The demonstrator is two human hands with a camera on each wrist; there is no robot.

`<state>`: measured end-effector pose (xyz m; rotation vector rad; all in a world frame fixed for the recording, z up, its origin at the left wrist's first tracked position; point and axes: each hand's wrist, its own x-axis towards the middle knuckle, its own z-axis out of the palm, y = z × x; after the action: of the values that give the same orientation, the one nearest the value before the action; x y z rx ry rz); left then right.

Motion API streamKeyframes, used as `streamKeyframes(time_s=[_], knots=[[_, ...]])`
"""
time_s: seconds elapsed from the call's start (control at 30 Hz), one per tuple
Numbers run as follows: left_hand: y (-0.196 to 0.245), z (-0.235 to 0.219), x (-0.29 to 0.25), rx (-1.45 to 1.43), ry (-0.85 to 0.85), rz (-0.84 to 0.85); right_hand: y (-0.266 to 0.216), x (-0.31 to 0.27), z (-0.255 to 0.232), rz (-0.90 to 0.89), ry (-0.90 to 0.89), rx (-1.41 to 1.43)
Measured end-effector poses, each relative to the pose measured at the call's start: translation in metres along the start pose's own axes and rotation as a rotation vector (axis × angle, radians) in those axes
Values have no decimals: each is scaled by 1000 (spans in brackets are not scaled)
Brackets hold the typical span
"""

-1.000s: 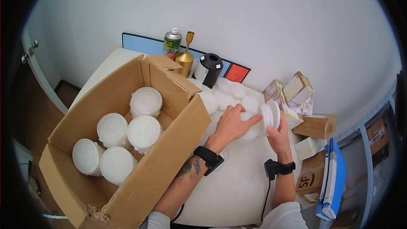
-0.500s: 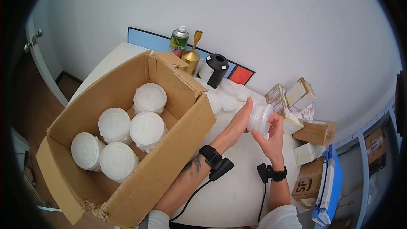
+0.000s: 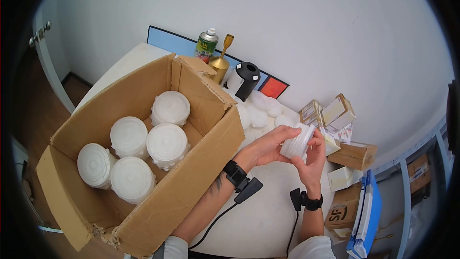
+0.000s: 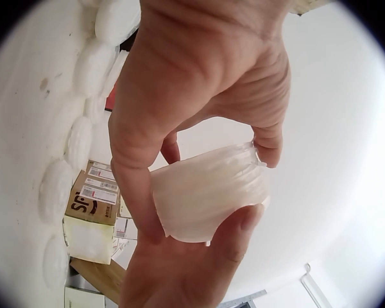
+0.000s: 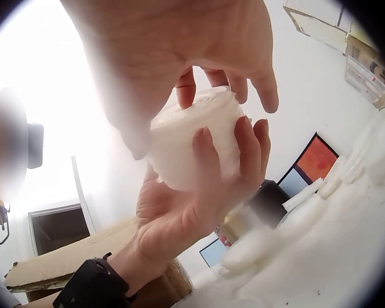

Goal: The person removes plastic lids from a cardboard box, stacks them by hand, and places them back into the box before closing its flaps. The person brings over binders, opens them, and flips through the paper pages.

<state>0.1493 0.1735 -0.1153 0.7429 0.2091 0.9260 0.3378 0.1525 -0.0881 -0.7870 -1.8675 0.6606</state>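
Both hands hold a round white, translucent lidded tub (image 3: 297,144) above the table, tilted on its side in the head view. The left hand (image 3: 269,147) curls its fingers and thumb round the tub's left part; the right hand (image 3: 311,163) grips its right end. From the left wrist, the tub (image 4: 208,192) shows between the left hand (image 4: 199,83) above and the right hand (image 4: 179,269) below. In the right wrist view the left hand's fingers wrap the tub (image 5: 186,144) from beneath, and the right hand (image 5: 179,58) reaches over its lid.
An open cardboard box (image 3: 187,182) with several white tubs (image 3: 167,145) stands at the left. Behind are a spray can (image 3: 206,45), a gold candlestick (image 3: 219,64) and a black-and-white device (image 3: 244,80). Round white pieces (image 3: 258,116) lie on the table; small cartons (image 3: 338,112) stand right.
The left hand has gone from open against the tub's side to curled round it. The tub has moved slightly down and turned. The head view has shifted a little.
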Motion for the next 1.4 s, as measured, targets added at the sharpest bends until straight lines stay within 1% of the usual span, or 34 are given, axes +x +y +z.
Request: streamKeyframes(time_s=[0.07,0.13,0.17,0.23,0.37,0.43,0.47,0.53,0.57,0.6,0.67,0.7,0.73,0.77,0.8,0.87,0.9,0.93,0.97,1.0,1.03,1.07,1.1,1.13,1.17,1.2,1.23,1.27,1.3,1.33,1.4], knots=[[-1,-1,-1,5,-6,-1,-4,0,0,-3,-8,9],[-1,0,-5,48,10,59,-7,-1,1,27,-23,26],[0,-1,-5,45,10,61,-7,-1,1,27,-26,24],[4,-2,-4,-79,-47,17,-6,-1,0,-23,-59,-37],[2,1,-1,-83,-65,27,-10,-3,-2,19,-70,-13],[-2,-2,2,-42,-51,8,-1,-4,-4,-33,-77,-192],[-2,-2,1,-49,-71,8,2,-3,-1,-41,-59,-127],[-9,-4,3,-132,-89,28,9,-6,0,-18,1,-100],[-12,-6,6,-152,-124,38,13,-4,-1,-40,4,-98],[-18,-10,12,-182,-200,46,15,-2,-1,-49,22,-139],[-18,-10,13,-230,-240,62,13,2,3,-94,25,-226],[-16,-9,12,-230,-233,82,11,5,4,-104,8,-220],[-13,-8,10,-233,-249,86,8,7,7,-122,11,-297],[-11,-8,7,-238,-268,89,5,9,9,-138,17,-376],[-8,-7,5,-240,-264,100,-1,13,8,-143,6,-374],[0,-3,-1,-191,-269,120,-12,26,3,-92,-98,-401],[2,-4,-1,-196,-269,134,-13,34,1,-101,-108,-383],[3,-3,-1,-227,-305,160,-17,38,3,-107,-121,-387],[5,-2,-2,-255,-341,188,-25,44,6,-117,-115,-495],[8,-2,-2,-256,-343,204,-33,52,10,-129,-109,-604],[10,0,-2,-307,-347,240,-41,58,17,-141,-121,-607],[11,1,-3,-360,-353,274,-51,63,25,-235,-95,-734],[11,0,-2,-355,-360,282,-59,67,32,-331,-56,-858],[11,-1,0,-462,-393,291,-68,74,37,-340,-62,-864],[14,-2,0,-570,-429,296,-78,83,43,-380,-12,-800],[18,1,-5,-571,-438,302,-88,92,48,-418,40,-733],[20,4,-10,-570,-377,270,-96,102,54,-425,74,-659],[22,7,-14,-570,-315,237,-110,112,68,-430,72,-666],[21,7,-14,-552,-286,230,-128,119,91,-427,-81,-511],[17,7,-12,-548,-294,225,-141,126,115,-423,-225,-352],[7,7,-4,-487,-310,201,-162,148,165,-553,-596,-429]])
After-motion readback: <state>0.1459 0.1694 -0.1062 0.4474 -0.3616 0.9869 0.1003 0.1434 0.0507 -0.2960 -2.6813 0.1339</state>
